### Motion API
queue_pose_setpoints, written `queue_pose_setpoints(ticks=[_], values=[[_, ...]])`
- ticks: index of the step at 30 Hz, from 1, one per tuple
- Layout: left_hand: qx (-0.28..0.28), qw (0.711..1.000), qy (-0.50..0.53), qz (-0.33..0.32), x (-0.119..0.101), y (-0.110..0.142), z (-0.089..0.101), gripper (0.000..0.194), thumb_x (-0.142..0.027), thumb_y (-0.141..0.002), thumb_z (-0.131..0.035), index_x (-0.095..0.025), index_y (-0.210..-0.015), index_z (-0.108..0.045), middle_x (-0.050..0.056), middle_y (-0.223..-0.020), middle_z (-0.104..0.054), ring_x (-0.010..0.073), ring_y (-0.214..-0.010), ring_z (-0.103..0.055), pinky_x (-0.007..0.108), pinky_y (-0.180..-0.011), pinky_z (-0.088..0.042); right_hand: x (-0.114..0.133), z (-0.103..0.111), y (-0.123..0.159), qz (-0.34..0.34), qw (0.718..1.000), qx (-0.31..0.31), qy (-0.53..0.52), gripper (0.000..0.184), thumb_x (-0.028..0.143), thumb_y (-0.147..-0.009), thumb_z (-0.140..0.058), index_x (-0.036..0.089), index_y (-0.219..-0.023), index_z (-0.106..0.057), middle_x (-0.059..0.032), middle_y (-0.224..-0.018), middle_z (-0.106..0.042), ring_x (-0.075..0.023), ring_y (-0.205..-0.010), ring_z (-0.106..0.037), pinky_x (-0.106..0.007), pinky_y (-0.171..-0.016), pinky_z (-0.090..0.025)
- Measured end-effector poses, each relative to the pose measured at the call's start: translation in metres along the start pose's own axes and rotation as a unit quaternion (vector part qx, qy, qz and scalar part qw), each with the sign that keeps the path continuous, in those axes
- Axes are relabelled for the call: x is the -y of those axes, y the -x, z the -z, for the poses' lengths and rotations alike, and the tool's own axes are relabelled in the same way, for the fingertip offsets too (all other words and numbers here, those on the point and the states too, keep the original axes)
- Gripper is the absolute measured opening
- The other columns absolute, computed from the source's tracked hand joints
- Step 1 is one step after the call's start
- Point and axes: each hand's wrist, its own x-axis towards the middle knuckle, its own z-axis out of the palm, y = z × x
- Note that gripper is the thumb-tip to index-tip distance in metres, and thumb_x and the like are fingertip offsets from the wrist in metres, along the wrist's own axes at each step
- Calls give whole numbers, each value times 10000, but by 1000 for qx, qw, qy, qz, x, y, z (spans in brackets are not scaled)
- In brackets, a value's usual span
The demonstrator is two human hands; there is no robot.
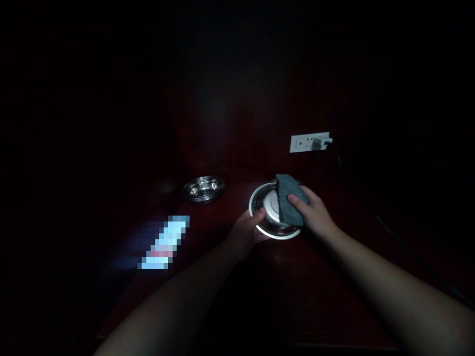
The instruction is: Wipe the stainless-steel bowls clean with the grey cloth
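Observation:
A shiny metal bowl is held up over the dark red table, its inside facing me. My left hand grips its left rim, thumb on the inner side and fingers underneath. In my right hand is a grey-green textured cloth, folded over the bowl's right rim with my thumb pressing on it. The cloth covers the right part of the bowl. Most of my right fingers are hidden behind cloth and bowl. Left of the hands, a stack of similar metal bowls rests on the table.
A bright pixelated rectangle lies on the left of the table. At the back right, a white wall socket holds a plug. A dark cable runs down the right side. The surroundings are very dark.

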Motion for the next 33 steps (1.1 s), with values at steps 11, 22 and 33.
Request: queue_pose_setpoints(ticks=[11, 22, 33], values=[[-44, 996, -73, -5, 0, -2, 6, 469, -435, -789, -626, -223, -1192, -513, 124, -1257, -568, 271, -1016, -625, 449, -773, -552, 3, -2, 2, 2, 1000, 13, -11, 433, 489, -721, -678, 208, -1042, -600, -51, -946, -670, -234, -840, -638, -377, -768, -514], [14, 997, -64, -27, -6, 4, 5, 490, -323, -751, -678, -206, -1197, -513, 121, -1221, -587, 272, -1038, -608, 439, -822, -529, 1, -1, 2, -4, 1000, 17, -18, 432, 500, -725, -673, 212, -1038, -602, -44, -941, -671, -224, -829, -637, -354, -749, -516], [1, 998, -51, -30, -5, 2, 3, 561, -285, -703, -717, -215, -1210, -488, 111, -1204, -595, 270, -1022, -614, 445, -825, -522, 3, 0, 1, 8, 1000, 25, 5, 462, 510, -718, -672, 207, -1059, -598, -57, -974, -669, -240, -864, -635, -373, -767, -513]])
